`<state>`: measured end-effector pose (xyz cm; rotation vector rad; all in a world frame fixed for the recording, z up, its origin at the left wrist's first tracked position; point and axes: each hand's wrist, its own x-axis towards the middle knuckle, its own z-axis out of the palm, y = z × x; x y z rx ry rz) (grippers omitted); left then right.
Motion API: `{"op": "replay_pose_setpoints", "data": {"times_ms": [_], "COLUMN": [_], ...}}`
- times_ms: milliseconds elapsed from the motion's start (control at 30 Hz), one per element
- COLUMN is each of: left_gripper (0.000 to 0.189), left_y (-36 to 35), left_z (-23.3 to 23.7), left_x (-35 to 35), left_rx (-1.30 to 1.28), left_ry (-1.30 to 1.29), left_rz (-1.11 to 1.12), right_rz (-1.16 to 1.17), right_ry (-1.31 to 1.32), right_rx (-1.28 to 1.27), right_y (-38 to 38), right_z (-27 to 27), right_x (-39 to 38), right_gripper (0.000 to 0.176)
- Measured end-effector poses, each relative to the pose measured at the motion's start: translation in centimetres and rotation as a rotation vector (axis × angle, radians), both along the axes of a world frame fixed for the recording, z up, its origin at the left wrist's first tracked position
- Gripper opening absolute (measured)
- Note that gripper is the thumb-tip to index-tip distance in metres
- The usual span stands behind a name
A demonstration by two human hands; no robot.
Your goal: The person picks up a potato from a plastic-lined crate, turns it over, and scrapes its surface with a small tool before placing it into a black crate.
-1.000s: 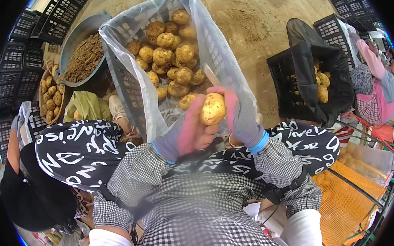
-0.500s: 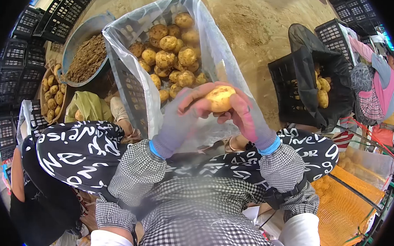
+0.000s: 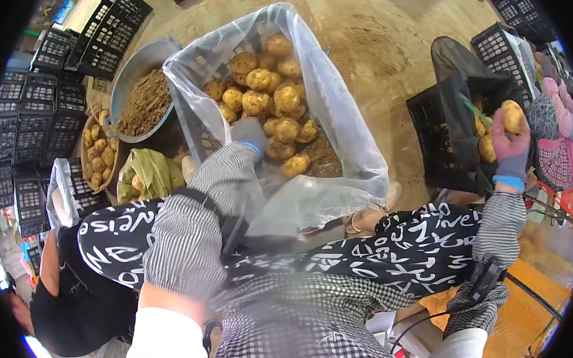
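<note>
A soil-stained floor is lying between a clear-lined crate and a black-lined crate.
Stacked black crates are standing at the left. The right hand is stretching outward, gripping a potato by the black-lined crate; the left hand is reaching into the other, partly hidden, so I cannot tell its grip.

Stacked black crates edge the tan floor.

stacked black crates at left, a blue tub of soil, an olive-green bag near it, orange mesh lower right, a person in pink
</note>
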<state>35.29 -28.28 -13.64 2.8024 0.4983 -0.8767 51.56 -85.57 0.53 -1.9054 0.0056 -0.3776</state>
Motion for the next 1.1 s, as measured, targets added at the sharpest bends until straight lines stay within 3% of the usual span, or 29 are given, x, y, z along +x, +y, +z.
{"op": "replay_pose_setpoints", "data": {"times_ms": [33, 67, 100, 200, 267, 400, 467, 533, 600, 633, 667, 733, 767, 833, 900, 1000, 1100], "left_gripper": [0.039, 0.043, 0.048, 0.061, 0.073, 0.068, 0.065, 0.066, 0.069, 0.07, 0.062, 0.056, 0.053, 0.057, 0.063, 0.082, 0.089], "left_y": [1.8, 3.1, 4.4, 7.5, 6.4, 5.7, 5.4, 4.5, 2.5, 2.2, 3.4, 1.8, 0.6, -1.4, -3.8, -7.1, -9.2], "left_z": [-0.9, -2.5, -5.2, -12.2, -10.5, -12.9, -13.7, -11.8, -2.2, 0.4, -1.9, 5.0, 8.7, 12.3, 15.5, 18.6, 16.6], "left_x": [0.8, 1.5, 1.8, 2.5, 2.6, -0.1, -1.4, -1.5, -0.4, 0.0, 0.1, -0.3, -1.0, -3.0, -4.9, -7.2, -9.1], "left_rx": [0.056, 0.106, 0.157, 0.273, 0.292, 0.053, -0.066, -0.286, -0.596, -0.75, -0.993, -1.341, -1.518, -1.497, -1.565, -1.727, -1.286], "left_ry": [0.098, 0.165, 0.217, 0.314, 0.347, 0.057, -0.098, -0.081, 0.11, 0.198, 0.108, 0.116, 0.118, -0.111, -0.228, -0.302, -0.735], "left_rz": [-0.034, -0.072, -0.111, -0.104, 0.126, 0.147, 0.16, 0.253, 0.431, 0.515, 0.564, 0.648, 0.685, 0.455, 0.423, 0.666, 0.24], "right_rz": [-0.154, -0.493, -0.529, -0.084, 0.208, 0.631, 0.502, 0.456, 0.501, 0.611, 0.72, 0.653, 0.703, 0.769, 0.805, 0.813, 0.813], "right_ry": [0.221, 0.244, 0.227, 0.139, 0.114, 0.063, 0.201, 0.312, 0.405, 0.404, 0.399, 0.559, 0.447, 0.21, 0.162, 0.359, 0.608], "right_rx": [0.609, 1.27, 1.232, 0.93, 0.924, 0.934, 0.784, 0.675, 0.615, 0.554, 0.489, 0.198, 0.043, -0.212, -0.147, 0.126, 0.428], "right_y": [-0.3, -0.6, 1.0, 2.7, 4.9, 13.2, 16.7, 18.9, 20.6, 21.3, 22.0, 24.6, 25.3, 27.1, 29.4, 30.4, 30.4], "right_z": [2.4, 4.8, 5.8, 4.8, 4.5, 6.8, 8.1, 8.6, 7.6, 6.9, 6.3, 6.0, 4.1, 1.3, 0.9, 0.4, 1.4], "right_x": [0.3, 0.6, -0.7, -2.6, -3.2, -6.4, -7.9, -9.1, -10.3, -10.7, -11.1, -12.8, -13.8, -16.3, -18.5, -19.8, -20.0], "right_gripper": [0.041, 0.043, 0.047, 0.052, 0.053, 0.048, 0.048, 0.047, 0.047, 0.045, 0.043, 0.041, 0.046, 0.059, 0.074, 0.085, 0.087]}}
